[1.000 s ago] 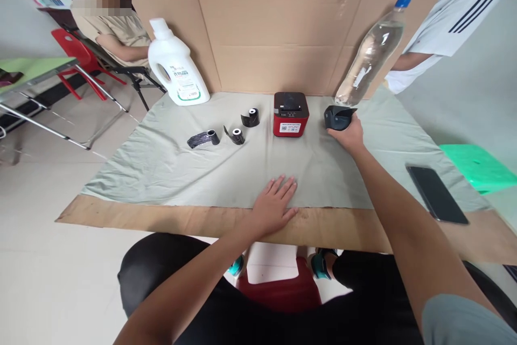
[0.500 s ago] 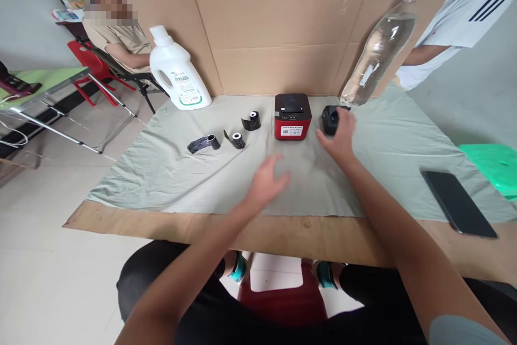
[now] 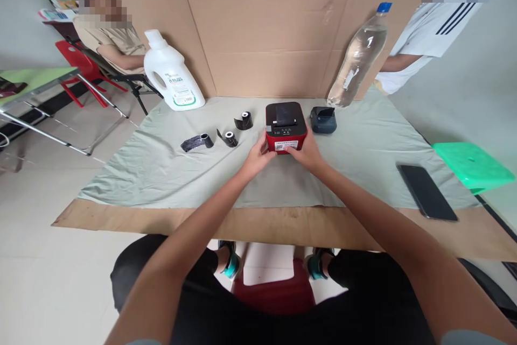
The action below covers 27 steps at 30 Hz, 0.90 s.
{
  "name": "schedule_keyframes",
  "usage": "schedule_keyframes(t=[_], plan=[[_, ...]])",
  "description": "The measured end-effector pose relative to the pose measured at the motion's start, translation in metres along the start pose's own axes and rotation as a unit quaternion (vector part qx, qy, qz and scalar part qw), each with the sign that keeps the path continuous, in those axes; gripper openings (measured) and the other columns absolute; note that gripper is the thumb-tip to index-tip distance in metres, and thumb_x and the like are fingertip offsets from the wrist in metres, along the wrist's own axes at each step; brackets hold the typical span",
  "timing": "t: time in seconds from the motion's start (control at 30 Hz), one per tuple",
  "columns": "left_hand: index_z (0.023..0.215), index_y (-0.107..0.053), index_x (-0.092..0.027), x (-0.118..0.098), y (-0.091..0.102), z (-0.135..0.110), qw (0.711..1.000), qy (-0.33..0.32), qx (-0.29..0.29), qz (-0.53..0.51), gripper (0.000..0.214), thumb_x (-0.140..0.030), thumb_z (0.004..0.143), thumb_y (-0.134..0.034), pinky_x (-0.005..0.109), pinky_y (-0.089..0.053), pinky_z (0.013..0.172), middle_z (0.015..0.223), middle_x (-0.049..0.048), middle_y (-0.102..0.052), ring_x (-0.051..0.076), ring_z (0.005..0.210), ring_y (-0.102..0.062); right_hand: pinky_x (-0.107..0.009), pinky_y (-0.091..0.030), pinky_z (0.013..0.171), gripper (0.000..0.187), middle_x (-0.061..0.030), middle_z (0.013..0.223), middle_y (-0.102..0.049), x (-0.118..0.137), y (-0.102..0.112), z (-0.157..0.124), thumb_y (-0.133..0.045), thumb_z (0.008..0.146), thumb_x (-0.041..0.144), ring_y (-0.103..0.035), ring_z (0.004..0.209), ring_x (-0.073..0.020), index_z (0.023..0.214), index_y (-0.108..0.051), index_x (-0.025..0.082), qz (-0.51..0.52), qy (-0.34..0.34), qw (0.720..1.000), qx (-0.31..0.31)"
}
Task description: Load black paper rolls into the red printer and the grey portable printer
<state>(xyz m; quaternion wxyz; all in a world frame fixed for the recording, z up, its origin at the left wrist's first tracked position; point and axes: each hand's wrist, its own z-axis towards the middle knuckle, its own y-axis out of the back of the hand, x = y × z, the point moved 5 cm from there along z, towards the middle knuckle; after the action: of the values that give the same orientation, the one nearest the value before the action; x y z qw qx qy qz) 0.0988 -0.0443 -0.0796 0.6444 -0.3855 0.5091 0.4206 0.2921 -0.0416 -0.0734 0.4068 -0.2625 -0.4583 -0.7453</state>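
A red and black receipt printer (image 3: 286, 124) with a white label on its front is gripped from both sides. My left hand (image 3: 258, 156) is closed on its left side, and my right hand (image 3: 309, 152) on its right side, thumbs near the front label. A dark strip of paper lies over the printer's top. To its right sits a smaller black printer-like device (image 3: 323, 121). Left of it are black rolls with loose ends: one roll (image 3: 244, 120) nearest, another roll (image 3: 229, 139) in front, and a flattened-out roll (image 3: 197, 142) farther left.
A white detergent bottle (image 3: 173, 73) and a large clear water bottle (image 3: 357, 60) lean against the cardboard screen (image 3: 266, 27). A dark phone (image 3: 427, 191) lies at the right front edge. A green stool (image 3: 472, 164) stands beside the table. Two people are behind the screen's sides.
Both hands have closed on the red printer: the left moved up to it, the right came left from the small black device. The printer looks slightly nearer and tilted. The view shifted too.
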Motion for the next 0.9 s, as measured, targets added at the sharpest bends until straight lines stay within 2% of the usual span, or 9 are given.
schedule_keyframes(t=[0.1, 0.17, 0.27, 0.4, 0.5, 0.6, 0.7, 0.8, 0.9], plan=[[0.167, -0.031, -0.027, -0.004, -0.002, -0.056, 0.998, 0.033, 0.058, 0.020, 0.102, -0.026, 0.077, -0.078, 0.050, -0.029, 0.134, 0.178, 0.0061, -0.025, 0.033, 0.165, -0.023, -0.059, -0.038, 0.124, 0.094, -0.0219, 0.157, -0.049, 0.022, 0.009, -0.055, -0.078, 0.080, 0.044, -0.049, 0.146, -0.0381, 0.159, -0.033, 0.017, -0.003, 0.012, 1.000, 0.006], [0.169, -0.028, -0.030, -0.008, -0.002, -0.086, 0.996, 0.037, 0.070, 0.030, 0.099, -0.033, 0.083, -0.078, 0.050, -0.030, 0.134, 0.179, 0.0039, -0.020, 0.034, 0.166, -0.019, -0.061, -0.037, 0.124, 0.089, -0.0231, 0.156, -0.049, 0.034, 0.009, -0.088, -0.074, 0.086, 0.045, -0.049, 0.147, -0.0378, 0.159, -0.032, 0.016, -0.004, 0.013, 1.000, 0.005], [0.169, -0.028, -0.029, -0.011, 0.000, -0.112, 0.995, 0.025, 0.069, 0.066, 0.092, -0.038, 0.090, -0.074, 0.048, -0.027, 0.136, 0.178, 0.0038, -0.024, 0.034, 0.165, -0.024, -0.060, -0.035, 0.127, 0.083, -0.0229, 0.159, -0.045, 0.045, 0.003, -0.117, -0.069, 0.093, 0.044, -0.044, 0.151, -0.0358, 0.160, -0.030, 0.017, 0.004, 0.012, 1.000, 0.010], [0.166, -0.037, -0.026, -0.016, 0.004, -0.117, 0.990, 0.010, 0.044, 0.133, 0.080, -0.037, 0.093, -0.069, 0.047, -0.027, 0.136, 0.173, 0.0056, -0.038, 0.032, 0.161, -0.034, -0.061, -0.036, 0.127, 0.085, -0.0228, 0.159, -0.044, 0.047, -0.001, -0.119, -0.071, 0.092, 0.043, -0.044, 0.151, -0.0364, 0.161, -0.029, 0.018, 0.006, 0.007, 1.000, 0.010], [0.163, -0.042, -0.022, -0.027, 0.010, -0.113, 0.983, -0.001, 0.000, 0.183, 0.072, -0.033, 0.096, -0.064, 0.047, -0.039, 0.129, 0.164, 0.0094, -0.051, 0.031, 0.153, -0.048, -0.062, -0.041, 0.123, 0.086, -0.0214, 0.156, -0.049, 0.045, 0.000, -0.114, -0.074, 0.089, 0.042, -0.049, 0.146, -0.0365, 0.160, -0.031, 0.019, 0.008, -0.004, 1.000, 0.017], [0.159, -0.046, -0.022, -0.045, 0.017, -0.111, 0.955, -0.065, -0.031, 0.288, 0.067, -0.027, 0.094, -0.061, 0.046, -0.055, 0.112, 0.158, 0.0111, -0.058, 0.030, 0.138, -0.060, -0.062, -0.043, 0.122, 0.088, -0.0204, 0.157, -0.050, 0.044, 0.003, -0.114, -0.076, 0.088, 0.042, -0.051, 0.146, -0.0363, 0.161, -0.031, 0.021, 0.008, -0.012, 1.000, 0.022], [0.148, -0.054, -0.022, -0.055, 0.019, -0.108, 0.920, -0.128, -0.003, 0.371, 0.058, -0.020, 0.091, -0.059, 0.039, -0.062, 0.091, 0.148, 0.0107, -0.064, 0.026, 0.120, -0.064, -0.063, -0.040, 0.124, 0.091, -0.0195, 0.161, -0.045, 0.042, 0.005, -0.117, -0.076, 0.088, 0.042, -0.047, 0.150, -0.0367, 0.163, -0.028, 0.023, 0.004, -0.004, 1.000, 0.023], [0.142, -0.057, -0.022, -0.052, 0.023, -0.103, 0.904, -0.144, 0.028, 0.401, 0.053, -0.017, 0.089, -0.057, 0.030, -0.059, 0.073, 0.136, 0.0092, -0.069, 0.022, 0.105, -0.066, -0.063, -0.042, 0.122, 0.088, -0.0198, 0.161, -0.046, 0.037, 0.005, -0.120, -0.076, 0.088, 0.042, -0.049, 0.148, -0.0371, 0.161, -0.030, 0.023, 0.018, 0.003, 0.999, 0.029], [0.139, -0.058, -0.023, -0.044, 0.024, -0.099, 0.884, -0.156, 0.031, 0.439, 0.052, -0.014, 0.088, -0.054, 0.031, -0.059, 0.078, 0.134, 0.0069, -0.070, 0.018, 0.093, -0.067, -0.063, -0.045, 0.119, 0.086, -0.0206, 0.159, -0.048, 0.033, 0.003, -0.121, -0.075, 0.089, 0.042, -0.051, 0.145, -0.0373, 0.161, -0.031, 0.023, 0.021, 0.001, 0.999, 0.035]])
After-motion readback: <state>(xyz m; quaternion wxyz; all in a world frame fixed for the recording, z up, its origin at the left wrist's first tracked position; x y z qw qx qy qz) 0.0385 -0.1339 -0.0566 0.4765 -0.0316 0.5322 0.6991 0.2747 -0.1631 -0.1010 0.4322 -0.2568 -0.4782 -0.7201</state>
